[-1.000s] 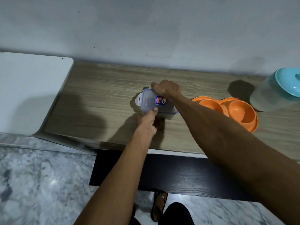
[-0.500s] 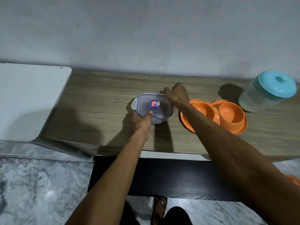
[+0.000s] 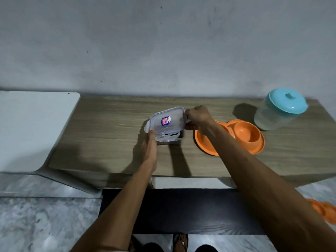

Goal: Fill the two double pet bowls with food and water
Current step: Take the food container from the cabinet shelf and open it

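Note:
A clear plastic food container with a blue-rimmed lid stands on the wooden counter. The lid is tilted, its right edge lifted off the box. My left hand grips the container's near left corner. My right hand pinches the lid's right clip. An orange double pet bowl lies just right of the container, partly hidden by my right forearm. A second orange double bowl shows at the right edge, down on the floor. A clear jug with a teal lid stands at the back right.
A white surface adjoins the counter on the left. A grey wall rises behind the counter. Below the counter's front edge lies a dark panel and a marble floor, with my feet at the bottom.
The lid's right side has lifted and tilted up from the container. My right hand shifted to the lid's right clip. The view has tipped down and widened, revealing the second bowl.

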